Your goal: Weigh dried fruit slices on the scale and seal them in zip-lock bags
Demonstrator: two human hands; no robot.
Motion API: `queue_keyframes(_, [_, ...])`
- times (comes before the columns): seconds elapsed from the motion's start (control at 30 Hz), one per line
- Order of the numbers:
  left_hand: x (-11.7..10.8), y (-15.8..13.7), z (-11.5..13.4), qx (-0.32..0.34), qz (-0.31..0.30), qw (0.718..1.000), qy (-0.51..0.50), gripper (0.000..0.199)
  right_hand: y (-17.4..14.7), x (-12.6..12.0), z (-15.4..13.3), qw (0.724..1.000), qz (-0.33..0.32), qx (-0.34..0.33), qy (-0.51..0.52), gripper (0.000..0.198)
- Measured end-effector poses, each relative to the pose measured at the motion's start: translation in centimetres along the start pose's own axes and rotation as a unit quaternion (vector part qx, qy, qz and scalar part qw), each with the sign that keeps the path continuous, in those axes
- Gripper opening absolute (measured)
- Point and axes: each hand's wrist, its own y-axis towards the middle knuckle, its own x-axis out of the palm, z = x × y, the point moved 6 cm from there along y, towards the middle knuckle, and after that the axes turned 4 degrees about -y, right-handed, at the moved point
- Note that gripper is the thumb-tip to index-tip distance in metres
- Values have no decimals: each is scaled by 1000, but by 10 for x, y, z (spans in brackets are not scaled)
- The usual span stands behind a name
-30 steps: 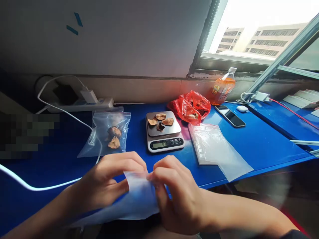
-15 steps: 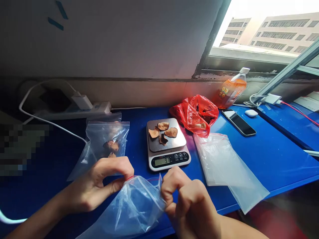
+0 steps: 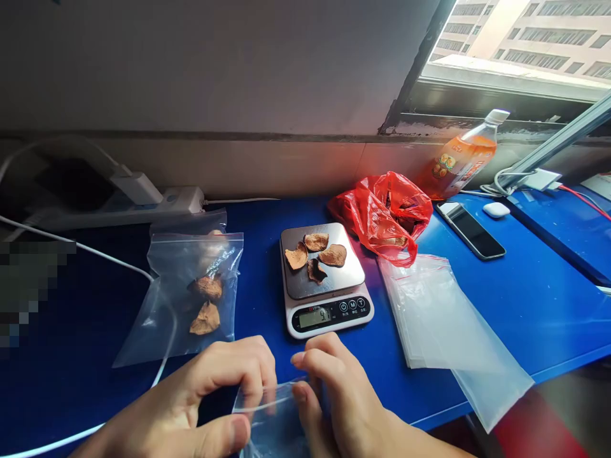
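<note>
A clear zip-lock bag [image 3: 274, 423] hangs low at the table's front edge, its lower part out of frame. My left hand [image 3: 210, 394] is on its left side, thumb in front and fingers curled at the mouth. My right hand [image 3: 341, 394] has thumb and curled fingers at the bag's right side, its index finger lifted. Beyond them stands a digital kitchen scale [image 3: 305, 292] reading about 9.7. Several dried brown slices [image 3: 333, 255] lie apart on its steel plate.
Left lies a zip-lock bag with dried pieces [image 3: 222, 254], crossed by a white cable [image 3: 119, 257]. To the right are a red plastic bag [image 3: 367, 216], a stack of flat zip-lock bags [image 3: 420, 318], a phone [image 3: 472, 232] and an orange drink bottle [image 3: 465, 159]. A power strip [image 3: 184, 200] lies along the wall.
Both hands have come lower and turned, and the zip-lock bag has dropped with them. Fingers now curl at its mouth. The view has shifted slightly; the slices stay on the scale.
</note>
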Motion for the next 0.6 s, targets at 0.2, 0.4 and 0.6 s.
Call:
queue_keyframes(0.2, [-4,6,-5,-14,2,998,-54,43,-2,3,6,999,-45,1,-31,18])
queue_keyframes(0.4, [-22,3,-8,18,44,997,-65,47,-7,-52,-9,989,-112,-54,-82,24])
queue_keyframes(0.6, [-28,-4,-5,49,75,991,-96,47,55,-91,0,971,11,-26,-236,12])
